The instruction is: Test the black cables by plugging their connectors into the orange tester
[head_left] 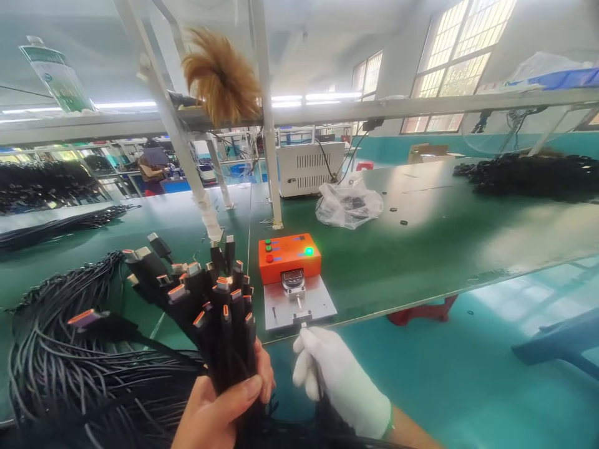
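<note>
My bare left hand is wrapped round a thick bundle of black cables, whose USB plugs point up, several with orange inside. My right hand, in a white glove, pinches a cable plug at the front edge of a metal plate. The plate belongs to an orange tester box with a small round display and a lit green light on its right side. The plug's body is mostly hidden by the gloved fingers.
A large heap of black cables lies at the left. Behind the box are a clear plastic bag, a white metal case and shelf posts. More black cables lie at the back right. A red stool stands below the table.
</note>
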The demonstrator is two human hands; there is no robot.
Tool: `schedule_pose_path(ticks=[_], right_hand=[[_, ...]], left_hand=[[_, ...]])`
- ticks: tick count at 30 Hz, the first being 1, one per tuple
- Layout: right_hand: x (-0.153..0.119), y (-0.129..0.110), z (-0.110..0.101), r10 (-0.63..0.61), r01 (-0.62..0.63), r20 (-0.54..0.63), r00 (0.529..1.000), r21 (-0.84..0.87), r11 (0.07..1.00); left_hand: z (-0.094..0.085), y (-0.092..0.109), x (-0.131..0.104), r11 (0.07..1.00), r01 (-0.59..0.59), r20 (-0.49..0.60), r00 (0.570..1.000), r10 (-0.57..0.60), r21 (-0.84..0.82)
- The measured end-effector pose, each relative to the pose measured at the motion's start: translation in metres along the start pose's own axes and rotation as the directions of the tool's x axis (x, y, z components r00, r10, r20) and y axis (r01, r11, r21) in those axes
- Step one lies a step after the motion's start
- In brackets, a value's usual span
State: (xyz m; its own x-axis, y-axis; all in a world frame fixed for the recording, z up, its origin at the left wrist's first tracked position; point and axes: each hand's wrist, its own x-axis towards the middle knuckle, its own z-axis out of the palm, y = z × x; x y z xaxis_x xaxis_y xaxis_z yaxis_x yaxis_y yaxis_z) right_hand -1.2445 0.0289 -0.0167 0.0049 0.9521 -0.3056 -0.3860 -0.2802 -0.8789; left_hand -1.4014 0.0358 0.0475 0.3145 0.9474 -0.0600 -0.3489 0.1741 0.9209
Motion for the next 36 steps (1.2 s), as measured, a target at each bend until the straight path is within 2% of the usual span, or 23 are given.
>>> schedule_pose_path(ticks=[3, 9, 17, 23, 31, 36], right_hand=[[0.009, -0.003, -0.001, 0.036, -0.036, -0.001, 0.999, 0.026, 0.999], [0.012, -0.007, -0.001, 0.001, -0.001, -0.021, 1.0, 0.04, 0.999], [0.017, -0.004, -0.002, 0.004, -0.003, -0.015, 1.0, 0.093, 0.996], [0.021, -0.003, 0.0, 0.006, 0.002, -0.061, 0.998, 0.122, 0.993], [0.02, -0.005, 0.0, 0.008, -0.001, -0.082, 0.997, 0.079, 0.997], [0.021, -0.004, 0.001, -0.017, 0.024, -0.09, 0.996, 0.076, 0.997]], left_hand=[[0.006, -0.001, -0.001, 1.0, -0.006, -0.07, 0.998, 0.006, 0.004], [0.006, -0.006, 0.001, 0.998, 0.009, -0.143, 0.99, -0.001, 0.057], [0.007, -0.007, 0.001, 0.998, -0.01, -0.137, 0.99, 0.019, 0.07], [0.008, -0.003, 0.001, 0.993, -0.001, -0.133, 0.991, 0.017, 0.122], [0.012, -0.004, -0.001, 0.999, 0.018, -0.119, 0.993, -0.012, 0.044], [0.007, -0.005, 0.0, 0.996, -0.014, -0.093, 0.995, 0.023, 0.093]])
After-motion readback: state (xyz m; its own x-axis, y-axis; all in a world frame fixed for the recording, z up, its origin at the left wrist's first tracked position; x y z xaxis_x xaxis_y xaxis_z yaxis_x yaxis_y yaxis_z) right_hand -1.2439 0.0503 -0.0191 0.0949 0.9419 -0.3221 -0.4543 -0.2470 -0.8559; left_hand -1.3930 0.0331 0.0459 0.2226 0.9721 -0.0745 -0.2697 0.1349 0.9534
